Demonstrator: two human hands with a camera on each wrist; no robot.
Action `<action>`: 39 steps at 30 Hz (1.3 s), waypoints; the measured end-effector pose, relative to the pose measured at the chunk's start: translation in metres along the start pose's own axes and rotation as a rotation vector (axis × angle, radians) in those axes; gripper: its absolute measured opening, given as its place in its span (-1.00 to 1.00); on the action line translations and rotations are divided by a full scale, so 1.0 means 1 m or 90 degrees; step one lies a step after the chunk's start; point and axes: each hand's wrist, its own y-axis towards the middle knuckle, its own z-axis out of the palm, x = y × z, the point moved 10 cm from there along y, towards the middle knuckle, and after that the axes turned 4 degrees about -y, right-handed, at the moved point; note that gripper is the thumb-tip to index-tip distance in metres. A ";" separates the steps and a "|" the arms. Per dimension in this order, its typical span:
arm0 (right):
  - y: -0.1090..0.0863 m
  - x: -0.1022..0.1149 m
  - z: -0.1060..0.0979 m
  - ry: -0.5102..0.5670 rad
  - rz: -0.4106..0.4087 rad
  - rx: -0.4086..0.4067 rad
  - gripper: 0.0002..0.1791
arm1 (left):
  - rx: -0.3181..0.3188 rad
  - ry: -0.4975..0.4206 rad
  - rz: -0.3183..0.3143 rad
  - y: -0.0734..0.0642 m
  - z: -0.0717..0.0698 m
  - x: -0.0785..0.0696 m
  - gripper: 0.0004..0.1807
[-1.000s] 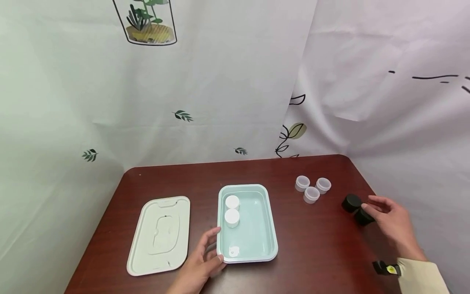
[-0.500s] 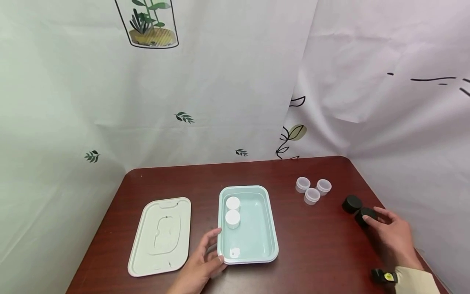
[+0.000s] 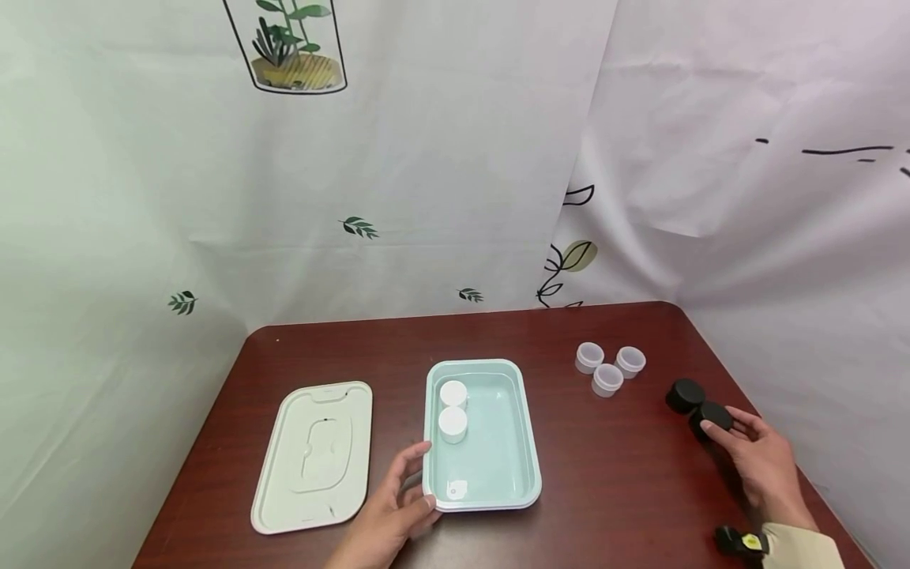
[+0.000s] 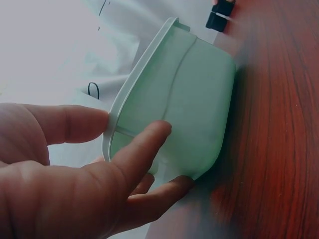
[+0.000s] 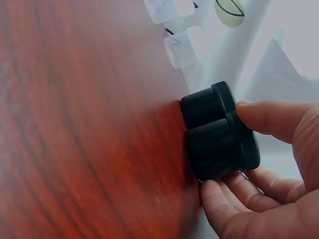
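My right hand pinches the nearer of two round black lidded jars between thumb and fingers, at the table's right side. In the right wrist view that jar stands touching the other black jar, and the fingers lie along its lid and lower side. My left hand rests against the near-left corner of a pale green tub. Its fingertips touch the rim and outer wall in the left wrist view, the fingers mostly straight. Two white round jars stand inside the tub's left half.
A pale flat lid lies left of the tub on the dark red table. Several small translucent pots, one of them the front pot, cluster between the tub and the black jars. A patterned white curtain hangs behind the table.
My right hand has come down slightly lower around the nearer black jar, its fingers moving from over the top to its sides. The left hand and the tub have stayed in place.
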 end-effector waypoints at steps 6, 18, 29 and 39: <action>-0.011 0.005 0.001 0.149 0.009 0.051 -0.18 | -0.002 -0.003 0.000 0.000 0.000 0.000 -0.15; -0.044 0.064 0.014 0.361 -0.148 0.176 -0.61 | -0.004 -0.005 0.010 -0.003 0.001 -0.003 -0.16; -0.078 0.129 0.057 0.412 -0.289 0.278 -0.57 | -0.004 -0.015 0.015 -0.003 0.001 -0.003 -0.17; -0.104 0.169 0.113 0.314 -0.297 0.320 -0.48 | 0.002 -0.018 0.013 -0.001 0.004 -0.003 -0.16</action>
